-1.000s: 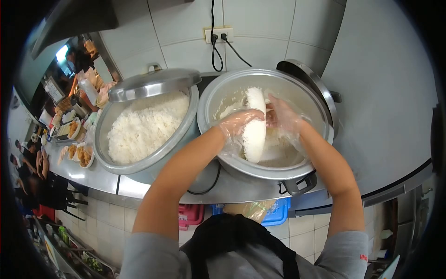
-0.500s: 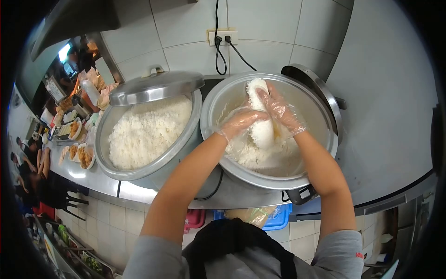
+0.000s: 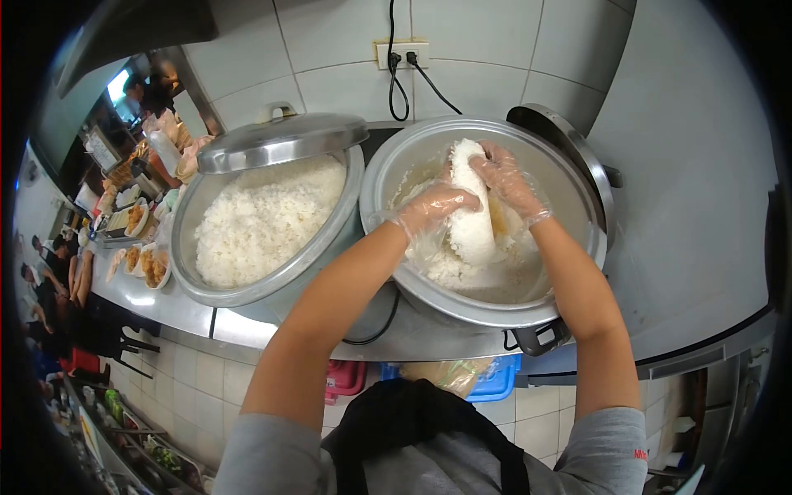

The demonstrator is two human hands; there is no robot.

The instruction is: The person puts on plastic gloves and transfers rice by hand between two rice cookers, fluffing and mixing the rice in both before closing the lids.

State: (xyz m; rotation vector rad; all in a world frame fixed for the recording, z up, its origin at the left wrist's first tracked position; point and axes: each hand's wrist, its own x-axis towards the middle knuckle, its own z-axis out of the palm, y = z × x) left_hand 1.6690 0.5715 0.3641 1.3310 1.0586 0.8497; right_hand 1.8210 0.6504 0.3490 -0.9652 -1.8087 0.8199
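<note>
Above the right-hand metal pot [image 3: 483, 315], a long lump of white rice [image 3: 472, 235] stands up between both hands. My left hand [image 3: 435, 208], in a clear plastic glove, is closed against the lump's left side. The gloved right hand [image 3: 506, 183] grips its upper right side, with the thumb over the top. Clear plastic shows around the hands and lump. More rice lies at the bottom of this pot, partly hidden by the hands. Beside it on the left, a second pot [image 3: 356, 186] holds a big heap of cooked rice [image 3: 256, 227].
A metal lid [image 3: 285, 142] rests tilted on the left pot's back rim. Another lid [image 3: 569, 148] leans behind the right pot. Dishes of fried food [image 3: 153, 266] stand at the counter's left. Black cords run to a wall socket [image 3: 403, 55]. A blue bin [image 3: 498, 379] is below.
The camera view has shifted slightly. My hands stay on the rice lump inside the pot, and the lump's lower part has turned a little toward the right.
</note>
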